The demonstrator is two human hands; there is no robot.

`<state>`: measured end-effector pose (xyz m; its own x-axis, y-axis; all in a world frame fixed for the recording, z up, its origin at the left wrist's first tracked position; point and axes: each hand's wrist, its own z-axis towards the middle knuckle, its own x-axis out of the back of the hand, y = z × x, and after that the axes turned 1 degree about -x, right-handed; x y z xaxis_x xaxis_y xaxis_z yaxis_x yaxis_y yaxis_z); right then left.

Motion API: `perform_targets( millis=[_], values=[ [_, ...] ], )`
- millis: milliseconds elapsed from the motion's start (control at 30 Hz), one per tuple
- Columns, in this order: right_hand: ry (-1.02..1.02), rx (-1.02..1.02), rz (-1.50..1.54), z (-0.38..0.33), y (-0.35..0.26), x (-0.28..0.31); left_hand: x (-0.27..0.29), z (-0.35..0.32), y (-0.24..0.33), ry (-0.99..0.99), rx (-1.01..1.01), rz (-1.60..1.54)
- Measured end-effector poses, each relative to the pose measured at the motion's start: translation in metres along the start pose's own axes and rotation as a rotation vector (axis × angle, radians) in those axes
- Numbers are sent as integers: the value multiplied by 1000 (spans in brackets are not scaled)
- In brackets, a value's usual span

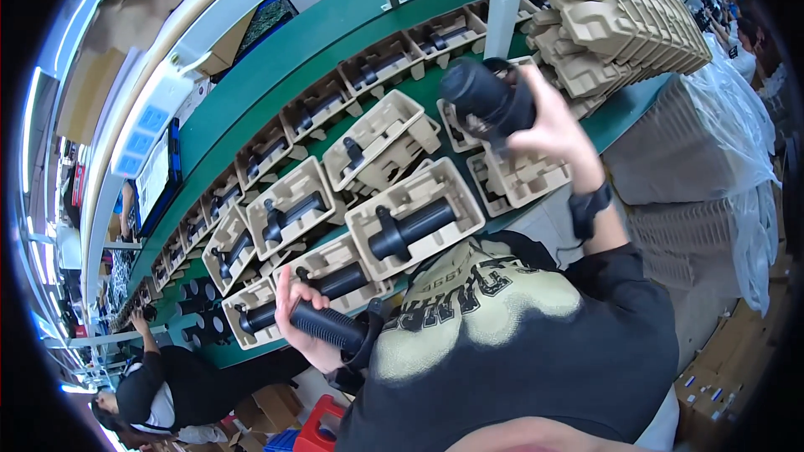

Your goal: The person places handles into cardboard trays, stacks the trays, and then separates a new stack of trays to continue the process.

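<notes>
My left hand [308, 345] is curled round a black ribbed tube [333, 326], with the index finger stretched upward. It is beside the nearest pulp trays. Raised at the right, my right hand [557, 121] grips a thick black cylindrical device [481, 92] from its side; motion blurs its details. Below and between the hands lies a beige moulded-pulp tray [469, 201] with a black tubular device [419, 224] in it. Another black device [339, 282] lies in a tray just above my left hand.
More pulp trays [289, 209] with black parts line the green bench [327, 29]. Tall stacks of pulp trays [620, 21] stand at the far right, with plastic-wrapped stacks [695, 159] below. A white post [507, 0] rises from the bench. At lower left, a co-worker [159, 385] reaches toward the bench.
</notes>
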<state>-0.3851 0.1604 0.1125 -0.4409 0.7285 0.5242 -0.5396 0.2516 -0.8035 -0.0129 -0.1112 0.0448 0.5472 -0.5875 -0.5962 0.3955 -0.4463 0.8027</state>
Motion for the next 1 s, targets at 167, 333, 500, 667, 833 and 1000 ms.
perform_targets(
  millis=[167,333,500,667,833,1000],
  values=[
    [-499,-249,112,60,92,60,-30,28,-28,-66,-46,-19],
    [-164,210,-399,72,166,25,-62,30,-33,-154,-52,32],
    [-275,247,-240,44,166,-19,-52,6,-36,-7,-77,16],
    [-71,129,-494,63,150,-31,-63,11,-31,-22,-84,92],
    [-279,73,-492,113,162,-30,-74,22,-30,-78,-71,109],
    [-287,30,-430,113,198,-44,-86,40,-20,-17,-113,-4]
  ],
)
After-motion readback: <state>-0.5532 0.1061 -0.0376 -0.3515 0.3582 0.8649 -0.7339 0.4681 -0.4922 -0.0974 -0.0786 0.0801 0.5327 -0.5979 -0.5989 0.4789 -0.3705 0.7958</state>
